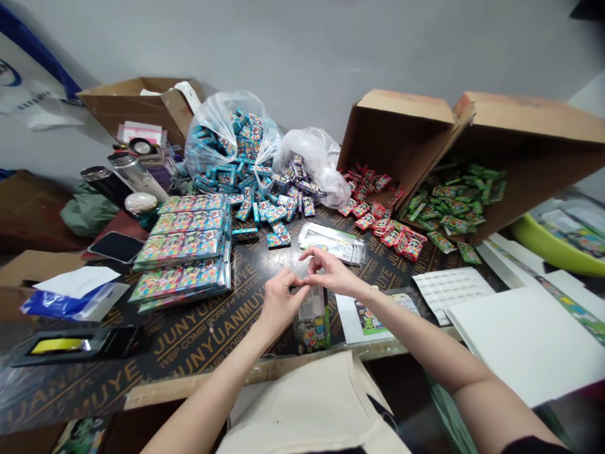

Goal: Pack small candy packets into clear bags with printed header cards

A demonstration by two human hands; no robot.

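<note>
Over the table's front middle, my left hand (282, 297) and my right hand (327, 270) meet at the fingertips, both closed in a pinch. What they pinch is mostly hidden; a small dark greenish bit shows between the fingers. Just under them lies a clear plastic package (312, 328) with a dark, colourful, green-edged print. Beyond my right hand is a stack of white-framed printed cards in clear plastic (331, 243). Beneath my right forearm rest a white sheet and a green printed card (371, 315).
Piles of small blue packs (231, 176), purple packs (297, 173), red packs (401, 239) and green packs (454, 208) spread across the back. At left stand stacked colourful packaged sheets (184, 246), a phone (116, 247) and a tape dispenser (78, 345). White sheets (529, 334) cover the right.
</note>
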